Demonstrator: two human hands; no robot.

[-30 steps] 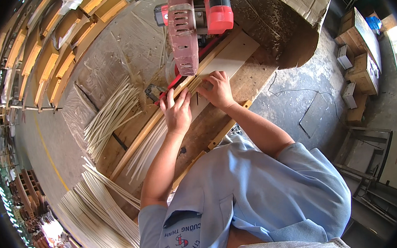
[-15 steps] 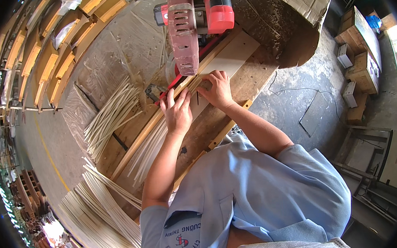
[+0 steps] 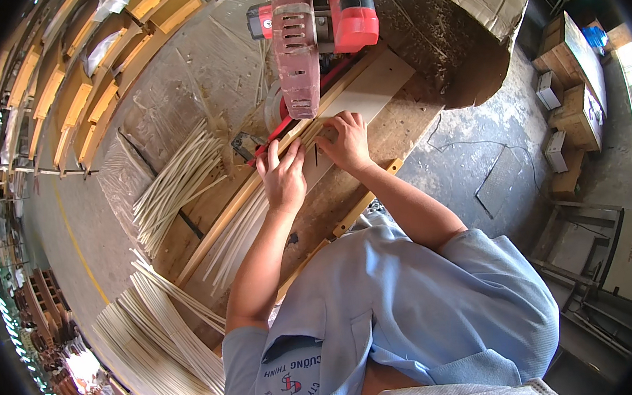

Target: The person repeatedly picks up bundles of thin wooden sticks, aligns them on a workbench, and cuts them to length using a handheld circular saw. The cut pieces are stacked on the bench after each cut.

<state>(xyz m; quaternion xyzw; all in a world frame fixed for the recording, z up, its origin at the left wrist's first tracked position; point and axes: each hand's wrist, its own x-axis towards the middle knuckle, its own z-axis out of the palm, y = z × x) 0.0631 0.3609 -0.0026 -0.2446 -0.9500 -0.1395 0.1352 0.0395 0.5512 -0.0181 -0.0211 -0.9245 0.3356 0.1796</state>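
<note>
My left hand (image 3: 283, 179) lies over a bunch of thin pale wooden strips (image 3: 311, 132), its fingers curled across them beside a long wooden fence (image 3: 218, 224). Just to the right, my right hand (image 3: 347, 141) grips the same bunch near its far end, thumb and fingers bent in. Above and slightly beyond both hands hangs the red head of a mitre saw (image 3: 296, 58), its guard close to the fingers. The strips' tails (image 3: 239, 237) run back under my left forearm. Fingertip contact is partly hidden.
Loose strips (image 3: 177, 182) lie on the left of the wooden bench, and a larger bundle (image 3: 156, 329) sits at lower left. A big open cardboard box (image 3: 475, 7) stands behind the saw. Shelving with curved wooden parts (image 3: 74, 90) fills the far left. A cable crosses the floor (image 3: 441, 180) at right.
Both hands keep their hold on the strips in nearly the same place. The saw head shows very slightly farther right in the picture.
</note>
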